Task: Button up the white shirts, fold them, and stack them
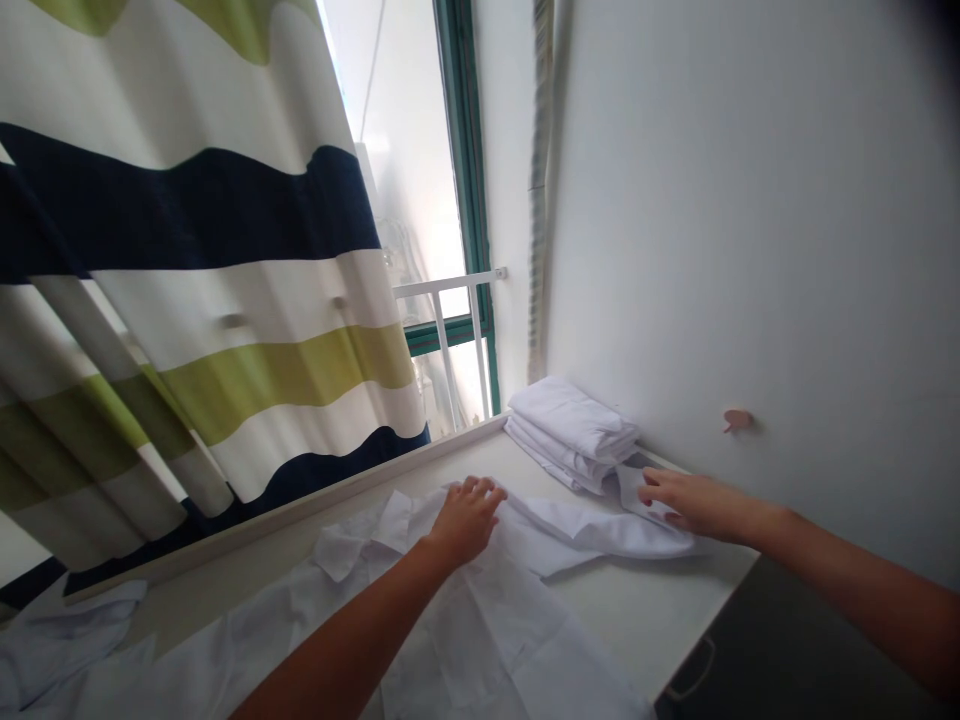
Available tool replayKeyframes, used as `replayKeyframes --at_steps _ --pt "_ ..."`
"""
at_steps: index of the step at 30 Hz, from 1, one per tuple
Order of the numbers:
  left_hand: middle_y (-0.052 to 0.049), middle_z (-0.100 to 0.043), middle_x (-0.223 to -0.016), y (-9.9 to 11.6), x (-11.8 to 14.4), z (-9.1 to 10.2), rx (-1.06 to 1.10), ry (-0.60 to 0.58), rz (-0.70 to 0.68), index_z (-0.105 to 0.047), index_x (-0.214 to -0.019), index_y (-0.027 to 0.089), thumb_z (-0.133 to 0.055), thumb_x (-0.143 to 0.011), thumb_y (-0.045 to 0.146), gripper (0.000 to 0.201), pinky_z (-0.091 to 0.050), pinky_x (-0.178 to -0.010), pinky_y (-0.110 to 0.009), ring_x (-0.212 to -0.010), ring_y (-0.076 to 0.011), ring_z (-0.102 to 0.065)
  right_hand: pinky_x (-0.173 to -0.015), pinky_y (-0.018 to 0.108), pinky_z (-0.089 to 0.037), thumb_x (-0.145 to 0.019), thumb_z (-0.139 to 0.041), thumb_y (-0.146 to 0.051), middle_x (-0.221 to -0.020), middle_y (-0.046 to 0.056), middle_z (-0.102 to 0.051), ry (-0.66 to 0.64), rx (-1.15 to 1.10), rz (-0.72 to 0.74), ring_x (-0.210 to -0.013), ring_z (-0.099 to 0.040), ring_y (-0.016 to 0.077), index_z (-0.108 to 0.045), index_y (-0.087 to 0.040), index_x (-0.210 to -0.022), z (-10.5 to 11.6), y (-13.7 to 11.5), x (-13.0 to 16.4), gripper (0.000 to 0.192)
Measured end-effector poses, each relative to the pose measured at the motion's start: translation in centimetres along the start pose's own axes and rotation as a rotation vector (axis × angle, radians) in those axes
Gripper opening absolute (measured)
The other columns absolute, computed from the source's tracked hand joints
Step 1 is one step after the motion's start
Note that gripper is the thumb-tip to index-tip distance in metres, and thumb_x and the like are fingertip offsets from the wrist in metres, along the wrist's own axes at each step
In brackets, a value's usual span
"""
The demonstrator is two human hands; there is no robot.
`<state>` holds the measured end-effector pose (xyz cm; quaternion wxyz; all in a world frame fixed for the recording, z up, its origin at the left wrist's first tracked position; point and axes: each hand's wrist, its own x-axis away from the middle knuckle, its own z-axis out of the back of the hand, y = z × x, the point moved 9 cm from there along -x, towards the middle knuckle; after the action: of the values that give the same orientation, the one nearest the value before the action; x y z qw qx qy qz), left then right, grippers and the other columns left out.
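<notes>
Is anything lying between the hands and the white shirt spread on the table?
Nothing visible: the left hand rests on the white shirt near its collar, and the right hand presses its sleeve.

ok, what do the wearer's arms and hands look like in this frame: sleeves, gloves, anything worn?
Both forearms are bare as far as the frame shows, with no sleeves in view. The left hand and right hand wear no gloves, and no watch, bracelet or ring is visible. The right hand's nails may carry reddish polish, but that is too small to confirm.
</notes>
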<state>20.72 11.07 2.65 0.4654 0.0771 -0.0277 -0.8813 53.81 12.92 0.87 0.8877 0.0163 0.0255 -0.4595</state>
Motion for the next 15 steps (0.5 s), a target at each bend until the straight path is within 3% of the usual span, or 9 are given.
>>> replayKeyframes --at_steps 2,4,8,11,13,15 --pt "-0.006 -0.04 -0.158 1.3 -2.4 -0.2 0.008 -0.014 -0.078 -0.046 -0.141 0.035 -0.064 -0.09 0.028 0.055 -0.029 -0.114 -0.057 -0.146 -0.0321 -0.03 -0.086 0.038 -0.053 -0.072 -0.053 -0.002 -0.127 0.008 -0.062 -0.004 0.047 0.113 -0.104 -0.065 0.0263 -0.068 -0.031 -0.116 -0.1 -1.0 -1.1 0.055" --pt "-0.002 -0.045 -0.155 2.4 -4.4 -0.9 0.025 -0.06 -0.15 -0.054 -0.134 0.038 -0.075 -0.082 0.035 0.056 -0.029 -0.113 -0.056 -0.145 -0.0319 -0.032 -0.088 0.043 -0.051 -0.072 -0.051 0.003 -0.135 0.008 -0.06 -0.001 0.12 0.171 -0.11 -0.062 0.0292 -0.071 -0.031 -0.112 -0.3 -1.2 -1.9 0.055" --pt "-0.003 -0.067 -0.127 3.3 -7.0 -1.9 0.069 -0.084 -0.181 -0.069 -0.102 0.03 -0.064 -0.092 0.037 0.013 -0.036 -0.106 -0.047 -0.128 -0.0274 -0.051 -0.087 0.047 -0.049 -0.078 -0.058 -0.005 -0.132 0.009 -0.065 0.027 0.213 0.188 -0.115 -0.059 0.0351 -0.074 -0.023 -0.083 -0.2 0.0 -2.4 0.025" --pt "-0.005 -0.071 -0.112 2.6 -7.9 -1.6 0.121 -0.033 -0.14 -0.068 -0.096 0.026 -0.05 -0.099 0.035 0.021 -0.041 -0.098 -0.039 -0.11 -0.0235 -0.06 -0.091 0.043 -0.047 -0.076 -0.054 0.0 -0.136 0.005 -0.064 0.052 0.169 0.26 -0.123 -0.057 0.0312 -0.072 -0.026 -0.106 0.2 0.1 -2.2 0.044" --pt "-0.006 -0.072 -0.103 1.8 -8.4 -1.2 0.165 0.003 -0.098 -0.066 -0.098 0.025 -0.043 -0.101 0.036 0.026 -0.045 -0.091 -0.036 -0.098 -0.0226 -0.063 -0.088 0.039 -0.048 -0.073 -0.052 0.004 -0.133 0.005 -0.066 0.029 0.138 0.299 -0.114 -0.063 0.0272 -0.066 -0.03 -0.125 0.0 -0.2 -2.3 0.063" --pt "-0.006 -0.072 -0.098 1.1 -8.6 -0.9 0.214 0.029 -0.062 -0.064 -0.099 0.024 -0.038 -0.102 0.037 0.029 -0.047 -0.084 -0.033 -0.09 -0.0221 -0.064 -0.084 0.036 -0.049 -0.075 -0.052 0.002 -0.125 0.006 -0.069 -0.012 0.144 0.276 -0.101 -0.067 0.0248 -0.062 -0.032 -0.131 -0.6 -0.3 -2.8 0.066"
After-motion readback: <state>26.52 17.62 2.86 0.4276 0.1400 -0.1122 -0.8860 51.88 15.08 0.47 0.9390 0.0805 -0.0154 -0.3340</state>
